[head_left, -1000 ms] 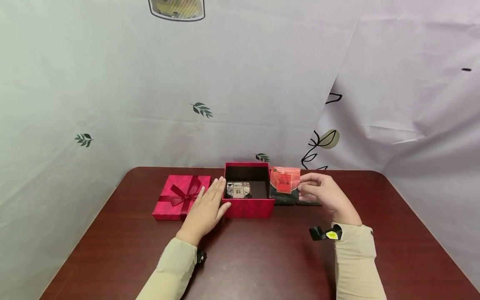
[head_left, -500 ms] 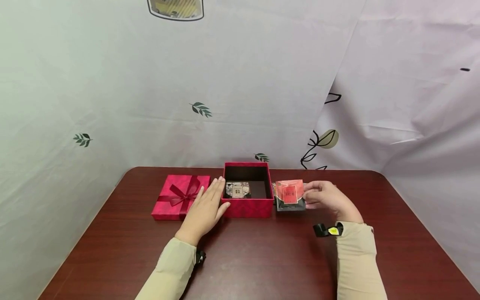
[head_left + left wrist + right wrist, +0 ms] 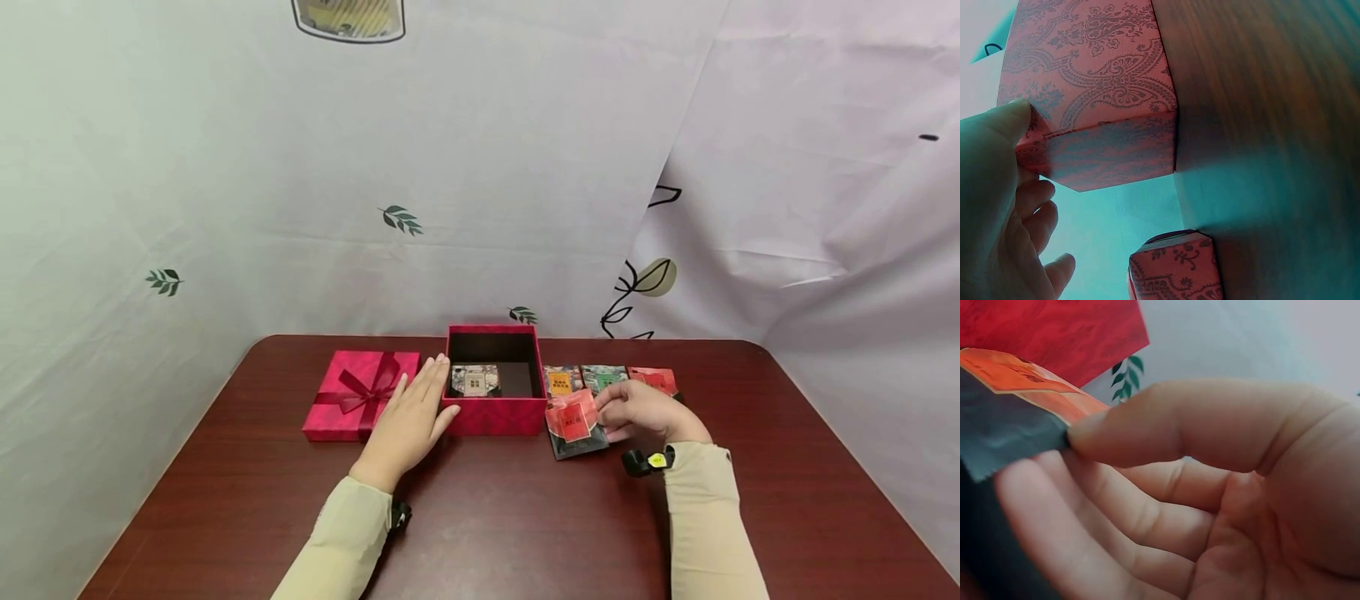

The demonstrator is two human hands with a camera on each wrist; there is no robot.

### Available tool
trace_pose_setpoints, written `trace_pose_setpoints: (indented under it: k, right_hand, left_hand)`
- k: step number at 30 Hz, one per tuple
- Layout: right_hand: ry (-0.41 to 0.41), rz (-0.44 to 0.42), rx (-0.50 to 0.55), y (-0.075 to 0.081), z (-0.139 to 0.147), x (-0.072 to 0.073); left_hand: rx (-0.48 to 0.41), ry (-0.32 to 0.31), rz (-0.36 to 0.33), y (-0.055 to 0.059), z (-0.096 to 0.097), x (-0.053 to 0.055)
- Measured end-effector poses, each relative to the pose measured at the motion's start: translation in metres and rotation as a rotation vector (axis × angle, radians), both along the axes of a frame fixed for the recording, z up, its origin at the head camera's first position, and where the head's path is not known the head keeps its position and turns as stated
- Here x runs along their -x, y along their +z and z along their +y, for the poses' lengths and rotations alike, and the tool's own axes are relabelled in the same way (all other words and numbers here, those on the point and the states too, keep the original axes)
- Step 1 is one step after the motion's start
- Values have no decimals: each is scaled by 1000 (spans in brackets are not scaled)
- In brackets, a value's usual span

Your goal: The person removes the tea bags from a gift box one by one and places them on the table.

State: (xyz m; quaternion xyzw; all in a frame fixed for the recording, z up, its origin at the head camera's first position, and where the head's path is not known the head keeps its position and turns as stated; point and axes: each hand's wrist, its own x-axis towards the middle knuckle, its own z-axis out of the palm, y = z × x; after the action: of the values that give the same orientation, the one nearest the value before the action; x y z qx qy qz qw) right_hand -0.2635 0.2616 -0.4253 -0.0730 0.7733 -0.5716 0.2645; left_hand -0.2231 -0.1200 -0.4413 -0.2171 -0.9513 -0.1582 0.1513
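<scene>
My right hand pinches a red-and-black sachet by its right edge, thumb on top and fingers beneath, as the right wrist view shows. The sachet hangs tilted in front of a row of sachets. My left hand lies with fingers straight along the left side of a red patterned gift box; in the left wrist view its thumb touches the box near a corner. Inside the lidless box, a patterned sachet lies on the left of the dark floor.
Behind the right hand lie an orange-labelled sachet, a green-labelled sachet and a red sachet. The red lid with its ribbon bow rests left of the box. A printed white curtain hangs behind the table.
The red-and-black sachet has moved from beside the box's back right down and forward in my right hand, uncovering the row of sachets. My left hand has stayed at the box.
</scene>
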Motion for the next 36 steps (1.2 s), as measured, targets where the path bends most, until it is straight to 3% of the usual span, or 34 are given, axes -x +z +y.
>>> trace_pose_setpoints:
  k: [6,21,36]
  right_hand:
    - [-7,-64,-14,-7,-1,0]
    - [14,-72,-123,-9,-9,-1]
    - [-35,-13,-254,6,-18,-8]
  left_hand:
    - [0,-1,-8,-1,0,0]
    - [10,3,-19,3,2,-1]
    - [3,4,-9,0,0,0]
